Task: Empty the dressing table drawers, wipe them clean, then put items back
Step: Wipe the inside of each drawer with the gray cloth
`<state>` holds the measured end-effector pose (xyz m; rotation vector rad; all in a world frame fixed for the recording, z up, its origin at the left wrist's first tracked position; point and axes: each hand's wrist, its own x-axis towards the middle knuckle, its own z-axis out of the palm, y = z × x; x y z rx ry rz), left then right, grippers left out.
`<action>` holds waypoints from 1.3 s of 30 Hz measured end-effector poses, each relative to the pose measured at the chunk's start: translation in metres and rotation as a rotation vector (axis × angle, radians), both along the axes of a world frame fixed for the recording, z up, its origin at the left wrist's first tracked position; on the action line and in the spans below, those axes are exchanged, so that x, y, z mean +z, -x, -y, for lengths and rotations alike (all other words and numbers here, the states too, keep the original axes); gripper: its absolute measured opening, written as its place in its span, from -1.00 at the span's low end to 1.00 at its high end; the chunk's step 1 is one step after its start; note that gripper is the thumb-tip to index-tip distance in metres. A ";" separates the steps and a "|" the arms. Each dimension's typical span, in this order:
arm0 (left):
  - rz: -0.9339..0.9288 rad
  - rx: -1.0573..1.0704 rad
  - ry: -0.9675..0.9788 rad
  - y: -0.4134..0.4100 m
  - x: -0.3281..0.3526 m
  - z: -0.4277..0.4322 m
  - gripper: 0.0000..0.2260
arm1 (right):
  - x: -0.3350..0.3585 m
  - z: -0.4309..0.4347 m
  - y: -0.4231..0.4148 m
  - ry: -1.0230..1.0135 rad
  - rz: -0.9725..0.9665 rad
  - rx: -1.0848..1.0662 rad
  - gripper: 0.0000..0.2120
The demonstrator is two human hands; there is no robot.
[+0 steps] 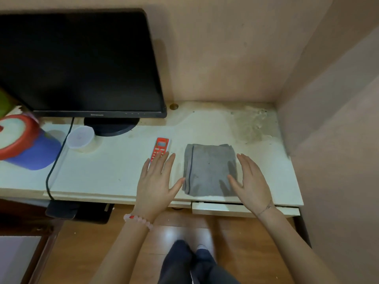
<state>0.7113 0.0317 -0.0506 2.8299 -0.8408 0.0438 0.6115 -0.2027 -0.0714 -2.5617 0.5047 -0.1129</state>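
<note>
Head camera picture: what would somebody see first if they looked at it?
Two open hands, the left hand and right hand, are spread on either side of a folded grey cloth near the front edge of the table. At the back left stands a big black monitor, and a small red remote lies at the left hand's fingertips.

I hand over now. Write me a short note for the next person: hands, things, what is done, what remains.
Left hand: open, holds nothing, left of the folded grey cloth.
Right hand: open, holds nothing, over the cloth's right edge.
The cloth lies flat on the white table.
The drawer under the table edge is barely ajar; its inside is hidden.
Done: nothing that shows.
To do: empty the drawer, wipe it, put the items back.
</note>
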 end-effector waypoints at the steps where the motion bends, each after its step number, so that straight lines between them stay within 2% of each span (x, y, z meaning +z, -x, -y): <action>1: 0.002 -0.006 -0.012 -0.006 -0.002 0.003 -0.40 | -0.003 0.002 -0.004 -0.031 -0.013 -0.012 -0.35; 5: -0.014 -0.035 -0.059 -0.027 -0.008 0.013 -0.41 | -0.013 0.005 -0.017 -0.165 -0.042 -0.098 -0.43; 11: -0.053 -0.089 -0.064 -0.054 -0.015 0.023 -0.39 | -0.032 0.004 -0.035 -0.345 -0.130 -0.308 -0.40; 16: -0.056 -0.116 -0.082 -0.065 -0.021 0.028 -0.39 | -0.039 0.007 -0.053 -0.476 -0.181 -0.425 -0.53; 20: -0.071 -0.130 -0.085 -0.066 -0.026 0.026 -0.37 | -0.040 0.008 -0.055 -0.499 -0.253 -0.457 -0.84; 21: -0.075 -0.134 -0.085 -0.067 -0.027 0.025 -0.36 | -0.041 0.007 -0.054 -0.509 -0.246 -0.460 -0.79; 23: -0.080 -0.141 -0.079 -0.068 -0.027 0.022 -0.35 | -0.041 0.005 -0.052 -0.524 -0.197 -0.469 -0.70; 25: -0.082 -0.151 -0.074 -0.069 -0.027 0.020 -0.36 | -0.038 0.002 -0.050 -0.551 -0.131 -0.488 -0.69; 30: -0.091 -0.183 -0.037 -0.072 -0.022 0.018 -0.36 | -0.032 -0.005 -0.048 -0.744 0.011 -0.506 -0.94; 39: -0.026 -0.338 0.021 -0.081 -0.002 0.030 -0.39 | 0.002 -0.013 -0.028 -0.802 0.242 -0.614 -0.83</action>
